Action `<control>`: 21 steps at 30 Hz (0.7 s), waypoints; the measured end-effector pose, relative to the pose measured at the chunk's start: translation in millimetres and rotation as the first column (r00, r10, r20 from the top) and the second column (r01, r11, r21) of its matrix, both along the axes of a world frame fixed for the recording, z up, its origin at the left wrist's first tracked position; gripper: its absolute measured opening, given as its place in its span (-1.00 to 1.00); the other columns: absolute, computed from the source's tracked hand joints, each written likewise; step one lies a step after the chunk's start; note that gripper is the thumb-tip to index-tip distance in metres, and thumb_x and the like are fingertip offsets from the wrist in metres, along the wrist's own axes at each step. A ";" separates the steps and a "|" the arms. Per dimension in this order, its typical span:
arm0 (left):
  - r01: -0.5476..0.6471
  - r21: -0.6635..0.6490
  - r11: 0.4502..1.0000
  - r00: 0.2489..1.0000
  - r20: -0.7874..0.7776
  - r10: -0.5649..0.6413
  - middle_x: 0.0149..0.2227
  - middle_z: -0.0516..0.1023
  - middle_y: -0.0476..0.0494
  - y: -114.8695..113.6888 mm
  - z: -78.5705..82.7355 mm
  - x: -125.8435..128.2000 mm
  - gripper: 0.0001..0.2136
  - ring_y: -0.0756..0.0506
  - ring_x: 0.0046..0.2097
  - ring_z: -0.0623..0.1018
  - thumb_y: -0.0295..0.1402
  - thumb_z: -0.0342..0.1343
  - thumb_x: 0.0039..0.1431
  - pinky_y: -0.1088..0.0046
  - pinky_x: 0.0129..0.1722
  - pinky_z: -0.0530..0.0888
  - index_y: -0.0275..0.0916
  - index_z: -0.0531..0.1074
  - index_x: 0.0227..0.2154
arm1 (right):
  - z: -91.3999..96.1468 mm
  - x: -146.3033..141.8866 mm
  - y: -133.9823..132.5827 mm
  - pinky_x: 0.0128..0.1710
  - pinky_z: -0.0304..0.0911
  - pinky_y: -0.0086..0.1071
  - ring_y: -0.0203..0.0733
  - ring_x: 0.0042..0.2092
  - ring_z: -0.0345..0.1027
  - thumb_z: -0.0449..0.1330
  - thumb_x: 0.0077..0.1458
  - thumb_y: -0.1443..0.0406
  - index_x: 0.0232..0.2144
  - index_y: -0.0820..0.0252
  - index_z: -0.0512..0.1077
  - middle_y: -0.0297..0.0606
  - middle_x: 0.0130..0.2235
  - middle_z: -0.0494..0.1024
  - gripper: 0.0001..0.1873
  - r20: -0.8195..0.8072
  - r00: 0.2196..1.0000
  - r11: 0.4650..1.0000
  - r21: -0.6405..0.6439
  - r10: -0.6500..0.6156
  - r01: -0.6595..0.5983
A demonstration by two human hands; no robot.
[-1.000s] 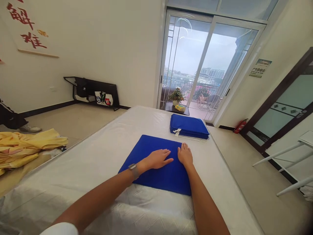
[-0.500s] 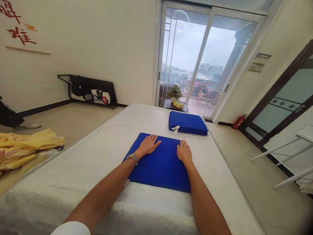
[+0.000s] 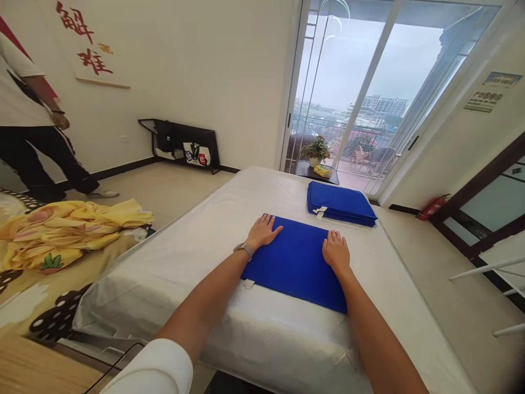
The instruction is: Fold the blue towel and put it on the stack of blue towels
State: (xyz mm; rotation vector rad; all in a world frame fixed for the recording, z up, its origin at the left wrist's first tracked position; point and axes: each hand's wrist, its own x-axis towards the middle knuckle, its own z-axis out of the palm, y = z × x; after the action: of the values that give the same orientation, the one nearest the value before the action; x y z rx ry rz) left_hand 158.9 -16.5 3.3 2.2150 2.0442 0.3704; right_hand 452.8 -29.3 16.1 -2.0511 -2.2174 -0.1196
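Observation:
A folded blue cloth (image 3: 297, 262) lies flat on a white plastic-covered mattress (image 3: 213, 230). My left hand (image 3: 262, 231) rests open, fingers flat, on the cloth's far left corner; a watch is on that wrist. My right hand (image 3: 336, 253) lies open and palm down on the cloth's right edge. A white tag (image 3: 247, 284) sticks out at the cloth's near left corner. Beyond it, a stack of folded blue cloths (image 3: 340, 203) sits near the mattress's far end.
Crumpled yellow bedding (image 3: 69, 224) lies on a second bed at left. A person in a white shirt and dark trousers (image 3: 33, 137) stands by the left wall. A black rack (image 3: 180, 145), glass balcony doors (image 3: 361, 93), a fire extinguisher (image 3: 432, 208) stand beyond.
My left hand slid from the cloth's middle out to its far left corner; my right hand stayed on the right edge. The view turned left, bringing the standing person into sight.

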 end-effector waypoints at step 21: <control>0.235 0.114 0.965 0.972 -0.026 -0.234 0.44 0.11 -0.41 4.8 6.3 86.2 -0.20 -0.31 0.47 0.06 0.11 -0.48 0.40 0.12 0.43 -0.03 -0.45 0.12 0.39 | -5.3 -5.5 -27.4 0.44 -0.35 -0.22 -0.12 0.50 -0.28 -0.30 0.43 0.15 0.47 0.46 -0.07 -0.10 0.50 -0.09 -0.29 -0.162 0.985 0.989 -0.138 -0.066 0.044</control>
State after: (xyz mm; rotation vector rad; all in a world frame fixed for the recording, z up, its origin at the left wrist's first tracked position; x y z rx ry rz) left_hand 245.1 -11.7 9.6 2.4984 1.7787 0.4634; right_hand 447.2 -56.6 10.8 -2.1046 -2.1223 0.1942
